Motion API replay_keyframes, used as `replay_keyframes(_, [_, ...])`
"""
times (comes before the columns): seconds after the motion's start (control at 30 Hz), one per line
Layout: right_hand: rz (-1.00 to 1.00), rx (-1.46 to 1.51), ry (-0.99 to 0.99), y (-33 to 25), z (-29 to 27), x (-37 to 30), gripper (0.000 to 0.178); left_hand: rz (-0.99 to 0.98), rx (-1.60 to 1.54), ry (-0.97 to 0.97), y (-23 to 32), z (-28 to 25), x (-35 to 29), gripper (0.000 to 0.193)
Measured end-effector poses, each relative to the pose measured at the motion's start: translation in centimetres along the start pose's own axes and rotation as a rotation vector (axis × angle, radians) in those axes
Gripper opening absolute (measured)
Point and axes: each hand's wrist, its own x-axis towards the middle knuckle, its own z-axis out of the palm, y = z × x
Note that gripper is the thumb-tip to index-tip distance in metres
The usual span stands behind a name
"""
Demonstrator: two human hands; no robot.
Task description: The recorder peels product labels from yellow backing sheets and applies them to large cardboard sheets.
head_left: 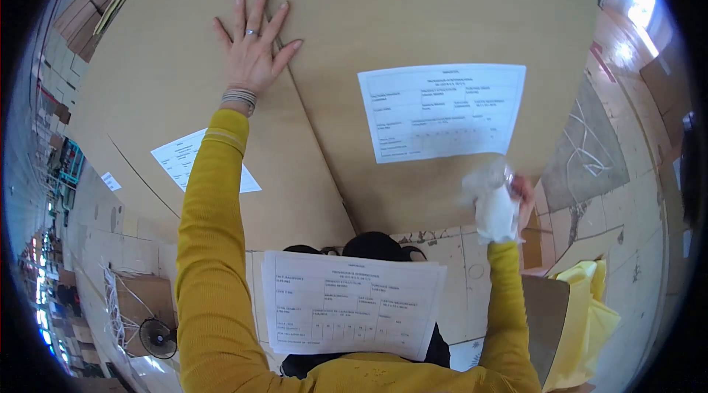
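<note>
Holding blurred white bundle (495, 217), right hand (524, 197) partly hidden

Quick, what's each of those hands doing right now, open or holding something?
Left hand: open, fingers spread on the brown cardboard.
Right hand: closed, holding a white item, too blurred to identify.

2 mustard-yellow ribbed long sleeves (210, 260); 1 silvery ring (251, 32); stacked thin bangles (239, 98); black legwear (441, 352).
</note>
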Motion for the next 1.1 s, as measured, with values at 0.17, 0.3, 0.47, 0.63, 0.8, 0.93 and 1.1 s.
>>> replay_keyframes(0.17, [-0.796,-0.502,0.128,-2.9,11.4,10.1,0.058,-0.005,-0.155,0.069,1.0,1.1,0.4,0.060])
replay_keyframes(0.3, [-0.377,-0.105,0.273,-6.1,17.1,8.3,0.031,0.020,-0.128,0.059,1.0,1.0,0.9,0.059])
replay_keyframes(0.47, [-0.807,-0.286,0.133,-11.4,22.1,9.1,0.030,0.007,-0.099,0.071,0.2,2.1,0.7,0.056])
replay_keyframes(0.63, [-0.669,-0.221,-0.063,-9.1,16.3,13.6,0.023,0.038,-0.101,0.064,-0.9,0.5,0.0,0.052])
replay_keyframes(0.8, [-0.319,-0.264,0.620,-0.5,3.9,20.2,0.037,0.025,-0.149,0.127,1.5,1.6,1.0,0.051])
replay_keyframes(0.93, [-0.244,0.221,0.522,-3.3,4.6,18.4,0.037,0.051,-0.078,0.077,1.1,1.1,1.4,0.052])
replay_keyframes(1.1, [-0.712,-0.178,-0.037,-7.7,15.5,8.6,0.026,0.073,-0.084,0.094,0.2,1.0,0.5,0.053])
